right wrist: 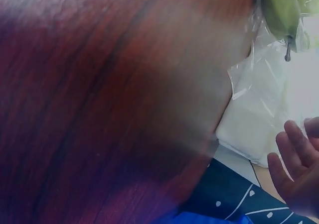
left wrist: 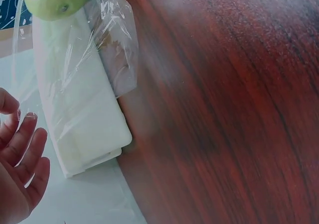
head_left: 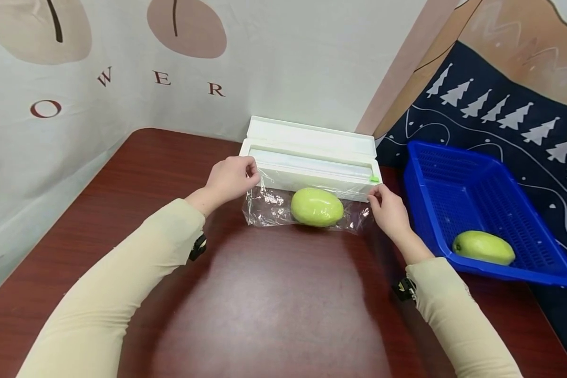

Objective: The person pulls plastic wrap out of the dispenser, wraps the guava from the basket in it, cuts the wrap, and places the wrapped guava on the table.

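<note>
A green pear lies on a sheet of clear cling film at the near side of a long white film box. The film runs up over the box's front. My left hand pinches the film between thumb and forefinger at the box's left end. At the right end my right hand pinches the film's other side. In the left wrist view the other fingers of that hand are spread loosely. The right wrist view shows the pear's stem end behind the film.
The box's lid stands open at the back, with a film roll inside and a green slider at its right. A blue basket on the right holds another pear. A printed cloth hangs behind the brown table.
</note>
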A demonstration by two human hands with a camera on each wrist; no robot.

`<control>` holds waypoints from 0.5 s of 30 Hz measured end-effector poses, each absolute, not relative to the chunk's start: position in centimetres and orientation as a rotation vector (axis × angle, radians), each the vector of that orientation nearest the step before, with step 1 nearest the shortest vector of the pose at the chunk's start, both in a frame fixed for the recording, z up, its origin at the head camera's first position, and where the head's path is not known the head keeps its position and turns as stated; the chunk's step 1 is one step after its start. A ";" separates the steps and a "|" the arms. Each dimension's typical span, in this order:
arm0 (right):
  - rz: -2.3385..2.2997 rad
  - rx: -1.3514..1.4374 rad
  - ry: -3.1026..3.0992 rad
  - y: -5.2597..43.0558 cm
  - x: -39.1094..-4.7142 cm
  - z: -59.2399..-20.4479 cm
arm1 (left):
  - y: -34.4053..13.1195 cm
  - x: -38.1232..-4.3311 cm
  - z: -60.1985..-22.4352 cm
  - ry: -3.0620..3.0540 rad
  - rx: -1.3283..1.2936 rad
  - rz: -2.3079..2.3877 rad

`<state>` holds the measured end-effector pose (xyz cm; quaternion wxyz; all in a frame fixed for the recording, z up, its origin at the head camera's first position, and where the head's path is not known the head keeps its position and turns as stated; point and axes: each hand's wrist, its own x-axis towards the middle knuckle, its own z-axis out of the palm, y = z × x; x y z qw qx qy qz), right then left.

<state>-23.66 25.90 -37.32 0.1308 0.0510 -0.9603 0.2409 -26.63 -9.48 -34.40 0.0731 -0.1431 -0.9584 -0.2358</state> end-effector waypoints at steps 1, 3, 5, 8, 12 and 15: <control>0.677 0.152 -2.774 25.8 -23.6 -37.3 | -9.5 -26.7 -34.5 -2.885 -0.427 -0.704; 0.631 0.177 -2.707 25.3 -23.4 -37.2 | -9.5 -26.7 -34.7 -2.893 -0.422 -0.698; 0.604 0.257 -2.599 24.3 -23.0 -36.8 | -9.6 -26.8 -34.8 -2.897 -0.412 -0.694; 0.566 0.508 -2.503 22.2 -21.9 -36.3 | -9.9 -26.8 -34.9 -2.903 -0.387 -0.687; 0.475 0.838 -2.652 19.8 -20.8 -36.6 | -10.2 -26.8 -35.0 -2.926 -0.344 -0.681; 0.431 0.874 -2.800 19.4 -20.6 -37.3 | -10.5 -26.7 -35.0 -2.889 -0.296 -0.699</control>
